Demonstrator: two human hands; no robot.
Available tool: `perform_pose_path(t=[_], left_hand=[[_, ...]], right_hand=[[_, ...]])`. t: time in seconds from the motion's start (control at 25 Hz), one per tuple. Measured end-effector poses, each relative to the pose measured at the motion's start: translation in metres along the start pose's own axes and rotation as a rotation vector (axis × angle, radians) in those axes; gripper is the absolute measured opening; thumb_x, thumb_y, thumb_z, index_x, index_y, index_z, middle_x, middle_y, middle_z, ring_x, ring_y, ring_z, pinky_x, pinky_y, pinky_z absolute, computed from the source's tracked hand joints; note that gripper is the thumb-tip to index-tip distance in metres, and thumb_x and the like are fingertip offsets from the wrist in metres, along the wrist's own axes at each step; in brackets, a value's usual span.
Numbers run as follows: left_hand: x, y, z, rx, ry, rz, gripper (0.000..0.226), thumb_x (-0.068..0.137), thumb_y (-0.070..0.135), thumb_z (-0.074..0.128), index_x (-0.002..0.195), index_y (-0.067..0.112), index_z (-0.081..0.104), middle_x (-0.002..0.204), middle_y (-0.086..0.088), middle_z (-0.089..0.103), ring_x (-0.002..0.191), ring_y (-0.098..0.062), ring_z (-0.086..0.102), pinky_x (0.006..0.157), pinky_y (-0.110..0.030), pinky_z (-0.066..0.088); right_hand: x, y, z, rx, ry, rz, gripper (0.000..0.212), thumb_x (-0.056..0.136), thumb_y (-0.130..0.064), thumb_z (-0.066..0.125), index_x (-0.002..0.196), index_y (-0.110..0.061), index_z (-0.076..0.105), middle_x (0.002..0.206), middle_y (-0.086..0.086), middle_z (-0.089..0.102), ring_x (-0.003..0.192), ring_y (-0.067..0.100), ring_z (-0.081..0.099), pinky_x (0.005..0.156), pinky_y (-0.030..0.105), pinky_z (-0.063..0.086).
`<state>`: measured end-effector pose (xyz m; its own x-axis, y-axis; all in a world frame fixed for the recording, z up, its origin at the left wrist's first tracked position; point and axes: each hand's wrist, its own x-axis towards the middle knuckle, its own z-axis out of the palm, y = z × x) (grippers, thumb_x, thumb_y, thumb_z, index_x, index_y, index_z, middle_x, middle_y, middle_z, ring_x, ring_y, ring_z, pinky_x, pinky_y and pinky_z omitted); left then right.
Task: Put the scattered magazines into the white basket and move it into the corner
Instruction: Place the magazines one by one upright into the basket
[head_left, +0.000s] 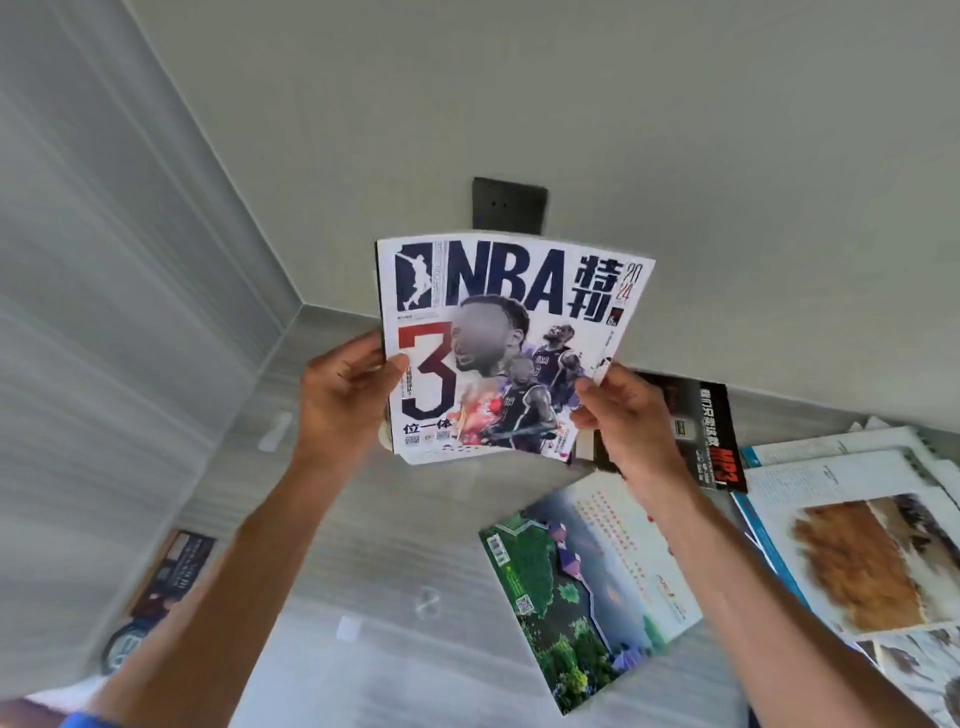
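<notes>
I hold an NBA basketball magazine (498, 338) upright in front of me, cover facing me. My left hand (345, 395) grips its left edge and my right hand (628, 415) grips its lower right edge. On the grey floor lie more magazines: a green landscape one (582, 592) below my right arm, a black one with red lettering (701, 431) behind my right hand, and open ones with a brown picture (862, 545) at the right. Another dark magazine (171, 571) lies at the lower left. The white basket is not in view.
Two walls meet in a corner (301, 306) at the left of centre. A dark socket plate (509, 205) sits on the far wall behind the held magazine. Small white scraps (275, 431) lie on the floor near the corner.
</notes>
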<state>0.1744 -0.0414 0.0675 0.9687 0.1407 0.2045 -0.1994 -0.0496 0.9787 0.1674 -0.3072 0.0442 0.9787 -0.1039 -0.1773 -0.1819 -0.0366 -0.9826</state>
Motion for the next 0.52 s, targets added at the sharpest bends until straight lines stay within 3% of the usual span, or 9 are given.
perform_pose_path(t=[0.12, 0.24, 0.32, 0.44, 0.52], left_hand=[[0.049, 0.004, -0.005, -0.012, 0.152, 0.042, 0.027, 0.085, -0.004, 0.066, 0.109, 0.008, 0.072, 0.098, 0.003, 0.078, 0.084, -0.012, 0.074, 0.071, -0.025, 0.059], [0.072, -0.027, -0.008, 0.098, 0.238, -0.123, 0.026, 0.085, -0.002, 0.069, 0.108, 0.008, 0.073, 0.096, -0.009, 0.076, 0.082, -0.025, 0.071, 0.077, -0.046, 0.061], [0.073, -0.058, -0.012, 0.191, 0.245, -0.225, 0.026, 0.084, 0.001, 0.071, 0.108, 0.008, 0.074, 0.097, -0.012, 0.076, 0.083, -0.03, 0.072, 0.079, -0.053, 0.059], [0.07, -0.093, -0.018, 0.266, 0.224, -0.318, 0.023, 0.082, 0.009, 0.074, 0.102, 0.019, 0.077, 0.088, -0.007, 0.077, 0.076, -0.024, 0.072, 0.077, -0.051, 0.06], [0.071, -0.106, -0.02, 0.306, 0.198, -0.341, 0.021, 0.081, 0.014, 0.075, 0.1, 0.023, 0.077, 0.081, -0.003, 0.077, 0.072, -0.02, 0.072, 0.075, -0.046, 0.062]], right_hand=[[0.055, -0.034, 0.028, -0.055, 0.053, -0.121, 0.013, 0.094, -0.013, 0.062, 0.086, -0.023, 0.066, 0.069, -0.009, 0.072, 0.061, 0.0, 0.066, 0.061, 0.018, 0.056], [0.09, -0.021, 0.056, -0.168, 0.123, -0.082, 0.017, 0.095, -0.016, 0.062, 0.08, -0.023, 0.064, 0.072, -0.003, 0.068, 0.062, 0.01, 0.066, 0.07, 0.032, 0.059], [0.101, 0.005, 0.067, -0.241, 0.118, -0.015, 0.02, 0.096, -0.016, 0.061, 0.077, -0.024, 0.063, 0.079, 0.002, 0.07, 0.067, 0.015, 0.068, 0.068, 0.031, 0.059], [0.108, 0.033, 0.067, -0.333, 0.1, 0.037, 0.024, 0.097, -0.017, 0.058, 0.076, -0.026, 0.061, 0.083, 0.001, 0.072, 0.063, 0.01, 0.071, 0.066, 0.035, 0.062], [0.113, 0.04, 0.064, -0.377, 0.111, 0.053, 0.026, 0.098, -0.015, 0.057, 0.076, -0.029, 0.06, 0.086, 0.002, 0.073, 0.055, 0.004, 0.07, 0.058, 0.028, 0.061]])
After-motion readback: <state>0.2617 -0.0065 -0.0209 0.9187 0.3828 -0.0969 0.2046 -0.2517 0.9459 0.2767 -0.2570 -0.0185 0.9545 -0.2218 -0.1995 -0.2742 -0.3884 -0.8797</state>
